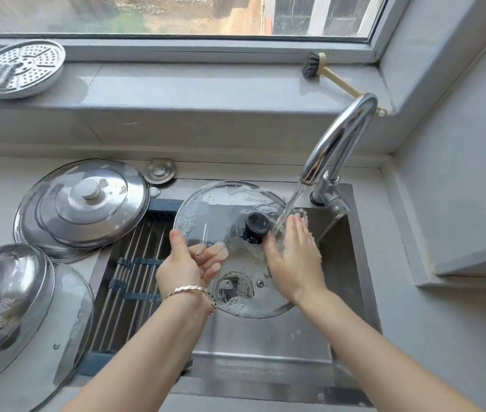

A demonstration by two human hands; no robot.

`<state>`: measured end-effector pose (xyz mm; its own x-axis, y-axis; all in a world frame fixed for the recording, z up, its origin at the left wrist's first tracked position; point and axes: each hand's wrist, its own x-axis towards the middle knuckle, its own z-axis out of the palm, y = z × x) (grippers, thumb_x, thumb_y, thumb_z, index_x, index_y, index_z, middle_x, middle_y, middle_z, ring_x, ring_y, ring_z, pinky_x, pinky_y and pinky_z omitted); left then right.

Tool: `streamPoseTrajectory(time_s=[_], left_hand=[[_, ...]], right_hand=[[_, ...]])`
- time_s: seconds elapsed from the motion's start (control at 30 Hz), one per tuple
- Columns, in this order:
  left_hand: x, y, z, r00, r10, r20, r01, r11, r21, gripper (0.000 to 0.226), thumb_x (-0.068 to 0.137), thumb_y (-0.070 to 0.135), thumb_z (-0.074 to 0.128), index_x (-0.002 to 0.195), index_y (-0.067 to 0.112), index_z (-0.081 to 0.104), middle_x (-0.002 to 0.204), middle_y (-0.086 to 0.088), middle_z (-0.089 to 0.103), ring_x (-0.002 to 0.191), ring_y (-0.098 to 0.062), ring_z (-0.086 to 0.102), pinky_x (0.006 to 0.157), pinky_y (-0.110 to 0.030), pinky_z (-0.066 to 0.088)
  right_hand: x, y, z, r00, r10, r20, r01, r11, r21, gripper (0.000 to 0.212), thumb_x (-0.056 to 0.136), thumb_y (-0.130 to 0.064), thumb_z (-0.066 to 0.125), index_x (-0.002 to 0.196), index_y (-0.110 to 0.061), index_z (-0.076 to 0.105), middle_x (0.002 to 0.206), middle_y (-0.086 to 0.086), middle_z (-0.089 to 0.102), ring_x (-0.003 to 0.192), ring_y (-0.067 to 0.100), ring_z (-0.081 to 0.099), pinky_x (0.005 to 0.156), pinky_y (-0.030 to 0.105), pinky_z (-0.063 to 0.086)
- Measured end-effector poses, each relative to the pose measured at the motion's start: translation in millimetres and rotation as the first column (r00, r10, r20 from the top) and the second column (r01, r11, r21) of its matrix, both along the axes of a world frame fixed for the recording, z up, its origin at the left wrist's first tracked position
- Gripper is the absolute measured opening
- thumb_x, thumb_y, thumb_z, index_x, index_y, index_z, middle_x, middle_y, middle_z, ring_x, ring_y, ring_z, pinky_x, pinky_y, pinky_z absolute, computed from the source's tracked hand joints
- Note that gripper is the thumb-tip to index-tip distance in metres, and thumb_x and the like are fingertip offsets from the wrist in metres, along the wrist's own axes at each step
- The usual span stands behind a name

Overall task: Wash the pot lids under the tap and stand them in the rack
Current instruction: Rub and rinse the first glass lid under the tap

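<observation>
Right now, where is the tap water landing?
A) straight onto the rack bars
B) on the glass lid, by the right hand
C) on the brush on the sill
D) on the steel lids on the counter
B: the water from the tap hits the glass lid just right of its knob, at the right hand.

Home kitchen is indicated. A stainless sink [343, 251] is set into a pale counter, with a chrome tap [339, 138] mounted at its back right corner. A roll-up rack [135, 263] is laid over the sink's left part. Steel pot lids [84, 203] are piled left of the sink. A steamer plate [35, 65] and dish brush [314, 65] are kept on the window sill [176, 84] behind it.
</observation>
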<state>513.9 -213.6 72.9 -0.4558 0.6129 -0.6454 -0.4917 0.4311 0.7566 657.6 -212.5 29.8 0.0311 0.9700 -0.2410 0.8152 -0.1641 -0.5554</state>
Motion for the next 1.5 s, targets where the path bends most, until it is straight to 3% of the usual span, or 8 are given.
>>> streamPoseTrajectory(time_s=[0.13,0.27,0.47,0.6,0.7,1.0,1.23,1.5], left_hand=[[-4,0,-2,1.0,0.007,0.003,-0.006,1.0,-0.02,0.048,0.093,0.049,0.041,0.067,0.008,0.048,0.04,0.0,0.062,0.033,-0.007,0.058,0.031,-0.01,0.041],[-5,-4,-5,1.0,-0.009,0.015,0.009,0.999,-0.04,0.047,0.092,0.048,0.042,0.07,0.008,0.05,0.042,0.0,0.064,0.034,-0.007,0.059,0.031,-0.01,0.042],[-8,-1,-3,0.999,-0.05,0.014,0.05,0.998,-0.032,0.047,0.093,0.048,0.041,0.071,0.007,0.049,0.045,-0.003,0.065,0.035,-0.009,0.06,0.031,-0.011,0.042],[-6,-6,-5,0.988,-0.146,-0.048,0.143,0.988,-0.054,0.047,0.091,0.048,0.044,0.07,0.007,0.051,0.068,-0.014,0.067,0.043,-0.014,0.059,0.033,-0.013,0.043],[0,-10,-2,0.967,-0.239,-0.083,0.236,0.971,-0.044,0.049,0.093,0.046,0.041,0.064,0.007,0.047,0.054,-0.012,0.062,0.033,-0.009,0.055,0.032,-0.013,0.04],[12,2,-3,0.921,-0.295,-0.253,0.281,0.955,-0.091,0.052,0.094,0.048,0.037,0.064,0.012,0.059,0.064,-0.003,0.061,0.062,-0.016,0.059,0.057,-0.025,0.046],[26,-2,-1,0.927,-0.33,-0.181,0.334,0.943,-0.008,0.057,0.096,0.042,0.035,0.058,0.003,0.053,0.04,-0.005,0.06,0.034,-0.015,0.058,0.034,-0.019,0.047],[7,1,-8,0.888,-0.3,-0.349,0.301,0.952,-0.052,0.056,0.093,0.046,0.038,0.058,0.008,0.058,0.047,0.001,0.057,0.054,-0.019,0.053,0.054,-0.028,0.044]], right_hand=[[-12,-29,2,0.969,0.244,0.034,-0.246,0.967,0.061,0.086,0.078,-0.064,0.0,0.147,-0.014,-0.011,0.15,-0.005,-0.021,0.142,0.009,-0.019,0.116,0.027,-0.01],[6,5,-1,0.999,0.044,0.001,-0.044,0.999,-0.015,0.068,0.096,-0.049,0.017,0.149,-0.009,0.001,0.158,0.006,-0.003,0.145,0.013,-0.004,0.117,0.027,-0.004],[-5,-14,0,0.966,0.258,-0.036,-0.252,0.961,0.117,0.068,0.089,-0.044,0.01,0.149,-0.013,0.002,0.153,-0.01,-0.004,0.14,0.0,-0.008,0.117,0.023,-0.005],[19,34,-3,0.978,0.113,-0.176,-0.122,0.992,-0.041,0.052,0.102,-0.031,0.02,0.149,-0.012,0.009,0.158,0.0,0.006,0.145,0.01,0.0,0.118,0.026,-0.001],[19,57,12,0.949,0.233,-0.214,-0.265,0.955,-0.136,0.051,0.102,-0.029,0.021,0.148,-0.012,0.008,0.158,0.001,0.001,0.145,0.01,-0.004,0.114,0.024,-0.005],[-46,-1,35,0.818,0.561,0.124,-0.573,0.815,0.086,0.073,0.083,-0.045,-0.006,0.149,-0.014,-0.003,0.157,0.003,-0.012,0.139,0.007,-0.023,0.112,0.024,-0.017],[-49,48,31,0.991,0.122,0.05,-0.117,0.988,-0.1,0.063,0.098,-0.042,0.019,0.149,-0.009,0.001,0.158,0.008,-0.006,0.145,0.018,-0.01,0.117,0.034,-0.007],[-57,9,18,0.946,0.324,-0.018,-0.322,0.943,0.09,0.067,0.093,-0.048,0.009,0.149,-0.013,0.003,0.158,0.003,-0.007,0.144,0.01,-0.013,0.118,0.032,-0.009]])
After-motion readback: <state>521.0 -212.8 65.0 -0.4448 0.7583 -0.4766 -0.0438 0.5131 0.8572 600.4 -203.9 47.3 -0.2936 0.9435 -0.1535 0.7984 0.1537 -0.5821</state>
